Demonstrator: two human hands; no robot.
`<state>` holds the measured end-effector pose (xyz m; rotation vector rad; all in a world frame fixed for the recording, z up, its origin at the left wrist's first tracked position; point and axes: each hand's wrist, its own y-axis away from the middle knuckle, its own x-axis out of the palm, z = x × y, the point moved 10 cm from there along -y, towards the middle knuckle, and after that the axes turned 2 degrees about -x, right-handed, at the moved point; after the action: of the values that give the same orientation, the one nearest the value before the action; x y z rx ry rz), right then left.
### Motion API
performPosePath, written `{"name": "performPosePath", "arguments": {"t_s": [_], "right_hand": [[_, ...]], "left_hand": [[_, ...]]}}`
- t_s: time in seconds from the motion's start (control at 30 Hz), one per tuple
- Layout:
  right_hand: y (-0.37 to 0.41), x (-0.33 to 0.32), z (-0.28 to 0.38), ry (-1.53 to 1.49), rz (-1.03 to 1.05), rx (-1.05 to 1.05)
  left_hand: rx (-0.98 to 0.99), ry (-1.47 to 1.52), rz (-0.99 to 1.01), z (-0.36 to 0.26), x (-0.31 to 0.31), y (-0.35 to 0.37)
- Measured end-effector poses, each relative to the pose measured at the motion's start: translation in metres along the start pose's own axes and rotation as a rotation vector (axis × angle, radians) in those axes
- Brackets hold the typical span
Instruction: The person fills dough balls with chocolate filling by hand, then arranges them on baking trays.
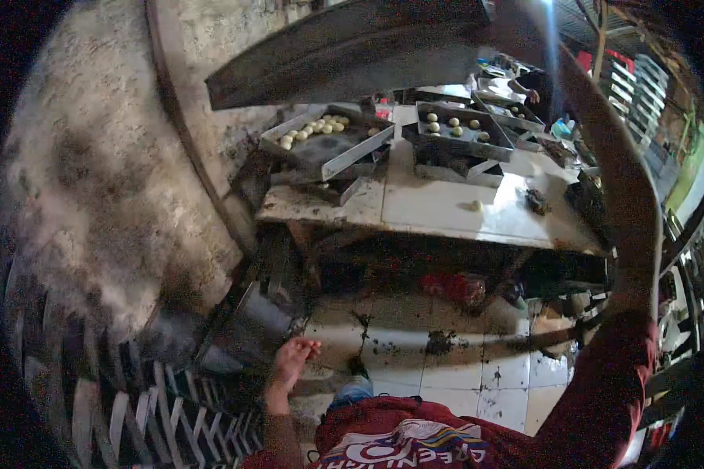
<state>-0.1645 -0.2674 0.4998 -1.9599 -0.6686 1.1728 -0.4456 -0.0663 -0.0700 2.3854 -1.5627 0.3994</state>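
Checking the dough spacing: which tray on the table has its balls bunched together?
The left tray by the wall: its balls crowd its far side; those in the middle tray lie spaced apart.

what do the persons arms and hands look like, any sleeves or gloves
The left hand is bare, with no glove or watch visible, and its forearm is uncovered. The right arm wears a dark red sleeve matching the printed shirt.
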Motion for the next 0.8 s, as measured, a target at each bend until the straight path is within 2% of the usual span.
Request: {"name": "performPosePath", "arguments": {"t_s": [0.07, 0.2, 0.27, 0.33, 0.4, 0.43, 0.57, 0.63, 0.73, 0.77, 0.8], "right_hand": [[-0.006, 0.031, -0.026, -0.001, -0.04, -0.011], [-0.012, 0.082, -0.096, -0.012, -0.071, -0.062], [-0.013, 0.101, -0.14, 0.044, -0.049, -0.012], [-0.02, 0.118, -0.182, 0.104, -0.028, 0.031], [-0.014, 0.135, -0.217, 0.142, -0.022, 0.08], [-0.009, 0.148, -0.235, 0.156, -0.017, 0.109], [0.018, 0.207, -0.307, 0.232, 0.014, 0.225], [0.041, 0.243, -0.348, 0.299, 0.05, 0.253], [0.104, 0.331, -0.444, 0.502, 0.094, 0.085], [0.134, 0.37, -0.493, 0.406, 0.229, 0.247], [0.144, 0.378, -0.489, 0.376, 0.288, 0.291]], "left_hand": [[-0.037, 0.13, -0.117, 0.01, -0.01, -0.031], [-0.024, 0.143, -0.154, 0.015, 0.0, -0.129], [-0.015, 0.33, 0.017, -0.003, 0.035, -0.194], [-0.01, 0.245, 0.105, 0.009, 0.049, -0.268], [-0.041, 0.2, 0.363, 0.006, 0.09, -0.323], [-0.046, 0.108, 0.398, 0.004, 0.105, -0.344], [0.002, -0.006, 0.44, -0.004, 0.154, -0.4], [-0.028, 0.022, 0.449, 0.019, 0.163, -0.42], [-0.021, 0.016, 0.392, 0.044, 0.192, -0.442], [-0.055, 0.081, 0.397, 0.063, 0.2, -0.449], [-0.087, 0.146, 0.4, 0.075, 0.209, -0.457]]}}
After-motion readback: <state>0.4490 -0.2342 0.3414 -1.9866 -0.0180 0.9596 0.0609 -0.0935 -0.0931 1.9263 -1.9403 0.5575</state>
